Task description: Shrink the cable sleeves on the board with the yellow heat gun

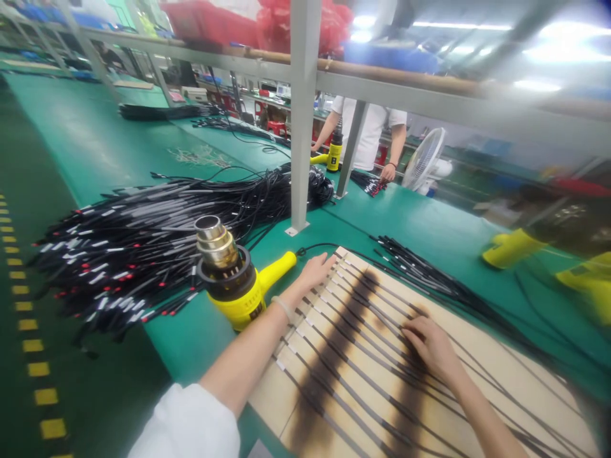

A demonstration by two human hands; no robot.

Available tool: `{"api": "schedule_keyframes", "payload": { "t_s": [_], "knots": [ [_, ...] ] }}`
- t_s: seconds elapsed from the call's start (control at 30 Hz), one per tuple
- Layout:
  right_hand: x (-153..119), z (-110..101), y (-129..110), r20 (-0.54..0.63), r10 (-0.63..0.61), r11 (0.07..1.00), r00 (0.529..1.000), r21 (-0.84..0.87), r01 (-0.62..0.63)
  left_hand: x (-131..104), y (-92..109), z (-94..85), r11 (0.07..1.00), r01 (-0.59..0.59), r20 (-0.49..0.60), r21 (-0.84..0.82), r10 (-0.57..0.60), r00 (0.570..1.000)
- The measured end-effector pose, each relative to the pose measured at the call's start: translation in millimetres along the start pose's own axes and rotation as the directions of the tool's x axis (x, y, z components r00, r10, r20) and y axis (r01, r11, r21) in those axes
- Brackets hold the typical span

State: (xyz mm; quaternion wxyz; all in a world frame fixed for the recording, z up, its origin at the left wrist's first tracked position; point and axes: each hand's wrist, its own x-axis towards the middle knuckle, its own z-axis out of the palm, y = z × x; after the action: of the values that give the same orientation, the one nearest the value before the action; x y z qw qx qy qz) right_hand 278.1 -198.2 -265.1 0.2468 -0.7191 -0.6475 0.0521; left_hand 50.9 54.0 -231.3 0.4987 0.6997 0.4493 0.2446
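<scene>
In front of me lies a pale wooden board (356, 401) with dark scorch bands. Several thin black cables (346, 346) run across it side by side, their white-marked ends along the left edge. My left hand (317, 270) rests at the far left corner of the board, fingers stretched out over the cable ends. Over the middle of the board, my right hand (432, 343) has thumb and fingers pinched at one of the cables; the fingertips partly hide it. Beside my left forearm stands a yellow heat gun (238, 289), its metal nozzle pointing up.
A large bundle of black cables (157, 229) covers the left bench. More cables (429, 273) lie behind the board. A grey post (303, 127) rises from the green bench (191, 356). Across it, a person (367, 133) works near another heat gun (334, 152) and a fan (424, 159).
</scene>
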Motion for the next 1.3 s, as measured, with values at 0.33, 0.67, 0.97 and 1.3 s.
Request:
{"api": "schedule_keyframes", "payload": {
  "t_s": [0.33, 0.67, 0.97, 1.3],
  "knots": [
    [-1, 6, 2, -0.006, 0.013, 1.0, 1.0, -0.017, -0.013, -4, -18, -3.2, 0.992, -0.017, 0.045, -0.122, 0.022, 0.999],
    [-3, 7, 4, -0.005, 0.009, 0.999, 1.0, -0.032, -0.009, -12, -14, -3.9, 0.954, -0.017, 0.108, -0.299, 0.052, 0.993],
    [2, 4, -3, -0.005, 0.008, 0.997, 1.0, -0.075, -0.008, -13, -15, -0.4, 0.931, -0.016, 0.112, -0.365, 0.062, 0.992],
    [30, 23, -47, 0.041, -0.017, 0.994, 0.999, -0.104, 0.021, -18, -9, -5.9, 0.941, -0.056, 0.093, -0.334, 0.092, 0.991]
  ]
}}
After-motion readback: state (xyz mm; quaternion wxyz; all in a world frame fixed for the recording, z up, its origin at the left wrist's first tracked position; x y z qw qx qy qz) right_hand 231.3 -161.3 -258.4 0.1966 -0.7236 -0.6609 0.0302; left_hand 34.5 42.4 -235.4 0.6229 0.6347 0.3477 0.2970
